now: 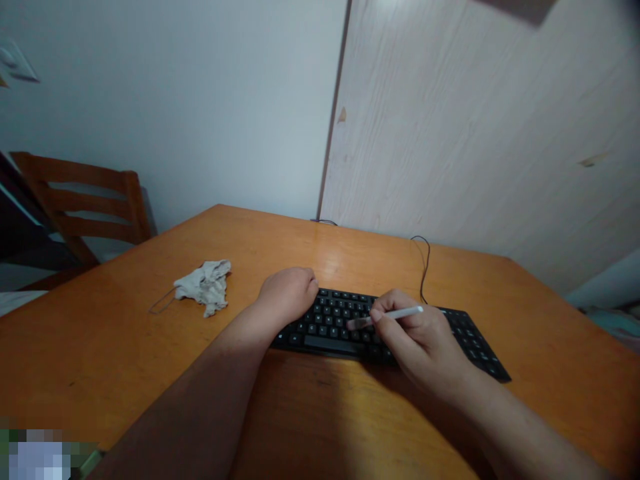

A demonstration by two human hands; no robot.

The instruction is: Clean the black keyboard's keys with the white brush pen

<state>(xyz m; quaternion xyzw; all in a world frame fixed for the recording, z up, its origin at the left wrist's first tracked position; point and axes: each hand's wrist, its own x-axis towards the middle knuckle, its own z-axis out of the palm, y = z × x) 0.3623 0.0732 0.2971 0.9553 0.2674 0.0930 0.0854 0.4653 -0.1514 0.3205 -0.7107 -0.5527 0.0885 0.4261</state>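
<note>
A black computer keyboard (333,343) lies on the wooden table in front of me. My left hand (290,291) is closed at its upper left corner and covers the keys there; most of its fingers are hidden behind the hand. In my right hand (417,330) is a small brush (403,313) with a white handle, pinched between thumb and fingers. Its bristle end points left and down and touches the keys near the middle. The right hand hides part of the keyboard, while the number pad shows beyond it.
A crumpled whitish cloth (205,287) with a thin loop lies left on the table (165,373). The keyboard's dark cable (426,267) runs back toward the wall. A wooden chair (95,200) stands at the left. A wall and a wood-grain panel (450,133) rise behind the table.
</note>
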